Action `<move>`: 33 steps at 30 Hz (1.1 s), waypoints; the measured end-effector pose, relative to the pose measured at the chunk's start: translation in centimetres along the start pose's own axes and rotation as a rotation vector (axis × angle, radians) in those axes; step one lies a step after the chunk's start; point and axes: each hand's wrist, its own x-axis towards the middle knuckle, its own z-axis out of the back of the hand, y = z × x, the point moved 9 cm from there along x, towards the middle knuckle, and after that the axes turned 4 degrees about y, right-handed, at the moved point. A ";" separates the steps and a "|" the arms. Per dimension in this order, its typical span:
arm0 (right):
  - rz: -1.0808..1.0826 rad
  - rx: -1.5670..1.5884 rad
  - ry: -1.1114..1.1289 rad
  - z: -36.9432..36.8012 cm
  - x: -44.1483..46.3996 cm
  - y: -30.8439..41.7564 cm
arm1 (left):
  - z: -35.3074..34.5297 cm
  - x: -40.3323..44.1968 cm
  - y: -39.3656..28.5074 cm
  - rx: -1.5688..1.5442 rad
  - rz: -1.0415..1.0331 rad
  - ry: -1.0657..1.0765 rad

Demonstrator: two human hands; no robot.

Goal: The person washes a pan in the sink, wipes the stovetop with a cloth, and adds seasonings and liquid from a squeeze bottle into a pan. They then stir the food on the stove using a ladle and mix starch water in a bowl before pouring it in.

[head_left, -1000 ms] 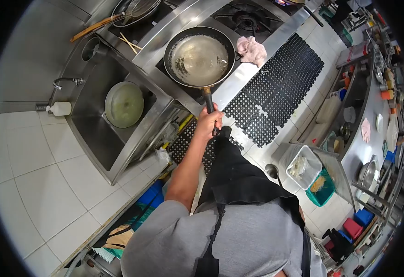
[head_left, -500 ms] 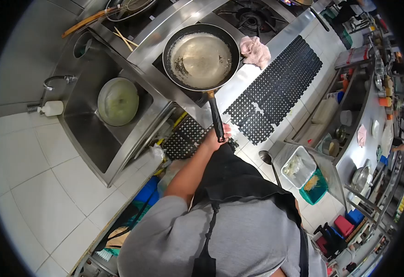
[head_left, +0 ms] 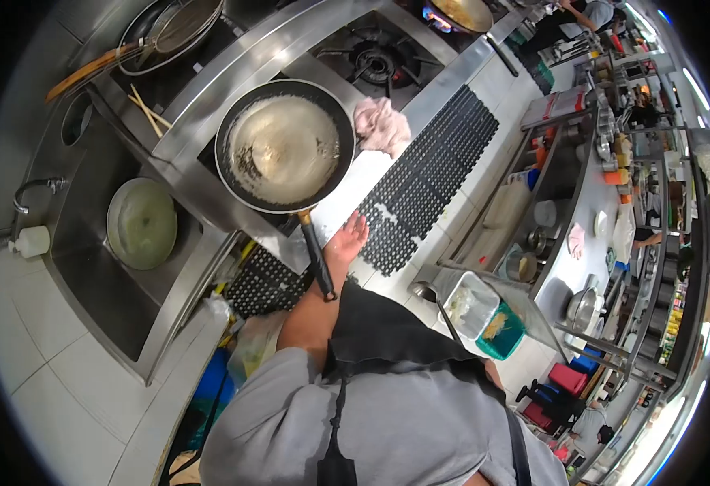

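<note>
A black frying pan (head_left: 284,146) with a thin pale layer inside rests on the stove at the centre left. Its dark handle (head_left: 317,259) points toward my body and passes above my forearm. My left hand (head_left: 348,239) is open beside the handle, off it, with its fingers spread. A crumpled pink cloth (head_left: 381,126) lies to the right of the pan. The bowl of a ladle (head_left: 424,292) shows near my apron, its handle running down to the right. Whatever holds the ladle is hidden, and my right hand is out of sight.
At the left, a sink (head_left: 87,267) holds a round vessel (head_left: 142,223) of cloudy liquid. Behind the pan is a burner (head_left: 379,63). Another pan (head_left: 460,12) sits over a flame farther off. A clear tub (head_left: 470,304) and a green container (head_left: 501,330) are at the right.
My left hand has let go of the pan handle and moved to its right. The view has turned toward the right, so the pan and sink appear farther left.
</note>
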 end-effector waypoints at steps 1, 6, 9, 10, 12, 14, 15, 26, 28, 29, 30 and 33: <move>0.004 0.046 -0.017 -0.4 0.8 -2.1 | -0.1 0.3 0.1 0.022 0.002 0.036; -0.034 0.184 0.007 -0.7 3.6 -8.4 | -0.7 0.7 0.3 0.034 -0.005 0.050; -0.054 0.100 -0.023 3.6 3.7 -5.2 | -0.9 1.6 0.7 0.009 -0.054 0.023; -0.020 0.108 -0.026 3.9 5.1 -6.9 | -1.3 1.6 0.9 -0.005 -0.082 0.012; 0.053 0.123 -0.029 5.3 8.3 -9.1 | -1.8 1.7 1.3 -0.034 -0.146 -0.008; 0.017 0.097 0.022 7.7 10.8 -10.6 | -1.9 1.8 1.6 -0.067 -0.292 -0.082; 0.040 0.078 0.011 8.8 13.3 -12.0 | -0.6 3.7 0.9 -0.118 -0.336 -0.075; 0.316 -0.153 -0.107 26.2 21.2 -4.5 | -2.2 7.1 -1.3 -0.355 -0.359 0.210; 0.444 -0.097 -0.172 29.1 22.1 -0.2 | -1.6 7.7 -1.9 -0.365 -0.363 0.149; 0.499 -0.095 -0.167 30.5 22.2 3.4 | -2.0 7.0 -1.1 -0.366 -0.398 0.050; 0.552 -0.091 -0.161 31.5 22.6 7.5 | -2.5 6.0 0.0 -0.367 -0.432 -0.050; 0.747 -0.102 -0.191 32.0 26.3 17.7 | -2.7 3.4 3.1 -0.199 -0.480 -0.257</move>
